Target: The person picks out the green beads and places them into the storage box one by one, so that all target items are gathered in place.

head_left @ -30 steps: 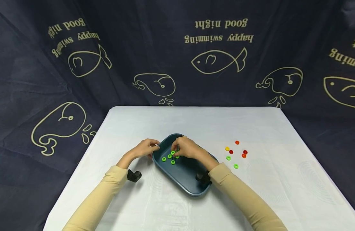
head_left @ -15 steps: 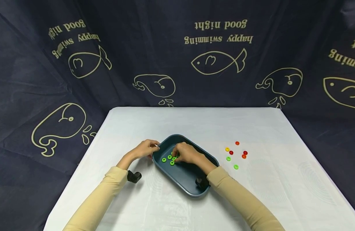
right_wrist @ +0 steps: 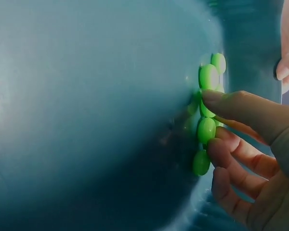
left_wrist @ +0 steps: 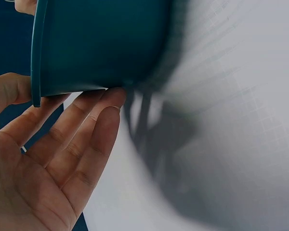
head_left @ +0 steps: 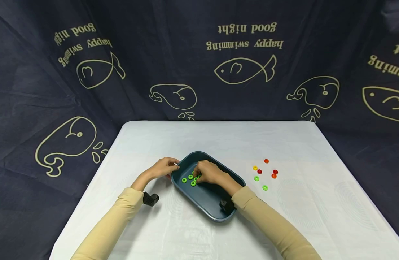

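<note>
A dark blue tray (head_left: 202, 198) lies at an angle on the white table. My left hand (head_left: 161, 168) holds its far-left end; in the left wrist view the thumb is over the rim (left_wrist: 36, 57) and the fingers are against the outer wall. Inside the tray, my right hand (head_left: 210, 172) reaches down to several small green rings (head_left: 184, 180) grouped near the left end. The right wrist view has the thumb and index finger pinching one green ring (right_wrist: 208, 109) in a row of others, with the remaining fingers loosely bent beside the row.
Right of the tray lie loose rings: a yellow ring (head_left: 255, 168), two green rings (head_left: 265, 187), and several red and orange rings (head_left: 275, 172). A dark curtain with fish and whale drawings hangs behind the table (head_left: 219, 133).
My right hand has lowered slightly toward the tray's floor, and a green ring at its fingertips now sits among the others. My left hand keeps its hold on the tray.
</note>
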The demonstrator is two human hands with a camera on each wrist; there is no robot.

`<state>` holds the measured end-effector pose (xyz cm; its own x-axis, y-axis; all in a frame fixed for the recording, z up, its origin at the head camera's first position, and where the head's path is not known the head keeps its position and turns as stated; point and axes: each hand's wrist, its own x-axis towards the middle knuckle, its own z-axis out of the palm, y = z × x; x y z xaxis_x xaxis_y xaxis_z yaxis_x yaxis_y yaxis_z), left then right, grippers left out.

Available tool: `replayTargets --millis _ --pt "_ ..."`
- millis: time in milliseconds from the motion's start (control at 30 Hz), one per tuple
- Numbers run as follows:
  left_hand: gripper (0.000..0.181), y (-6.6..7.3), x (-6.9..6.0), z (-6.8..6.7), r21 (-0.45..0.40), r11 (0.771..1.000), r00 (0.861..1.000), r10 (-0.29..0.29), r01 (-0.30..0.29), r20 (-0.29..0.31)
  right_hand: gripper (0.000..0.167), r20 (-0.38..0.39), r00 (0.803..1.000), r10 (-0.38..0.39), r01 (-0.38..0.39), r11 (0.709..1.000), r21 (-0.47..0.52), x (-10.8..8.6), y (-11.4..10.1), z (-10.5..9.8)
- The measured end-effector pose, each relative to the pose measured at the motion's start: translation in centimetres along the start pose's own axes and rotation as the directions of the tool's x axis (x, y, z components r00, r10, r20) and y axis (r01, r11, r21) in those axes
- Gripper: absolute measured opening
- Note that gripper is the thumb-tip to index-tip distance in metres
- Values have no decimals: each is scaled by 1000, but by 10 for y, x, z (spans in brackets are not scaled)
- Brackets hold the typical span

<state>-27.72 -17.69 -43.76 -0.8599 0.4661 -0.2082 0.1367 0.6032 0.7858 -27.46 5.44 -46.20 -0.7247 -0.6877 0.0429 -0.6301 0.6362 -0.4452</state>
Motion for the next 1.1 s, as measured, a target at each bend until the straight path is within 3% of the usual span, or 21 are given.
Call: replayTargets --millis 433,767,1100 --pt "38 -2 3 -1 22 1000 1000 3 -3 7 19 -25 999 38 -37 998 47 0 -8 -33" --pt "37 -3 3 0 16 1000 1000 2 -2 13 24 -124 990 68 -60 996 66 -9 -5 -77" --pt "38 -3 3 0 21 1000 1000 2 -2 16 21 -224 967 125 -112 991 68 -28 11 -115"
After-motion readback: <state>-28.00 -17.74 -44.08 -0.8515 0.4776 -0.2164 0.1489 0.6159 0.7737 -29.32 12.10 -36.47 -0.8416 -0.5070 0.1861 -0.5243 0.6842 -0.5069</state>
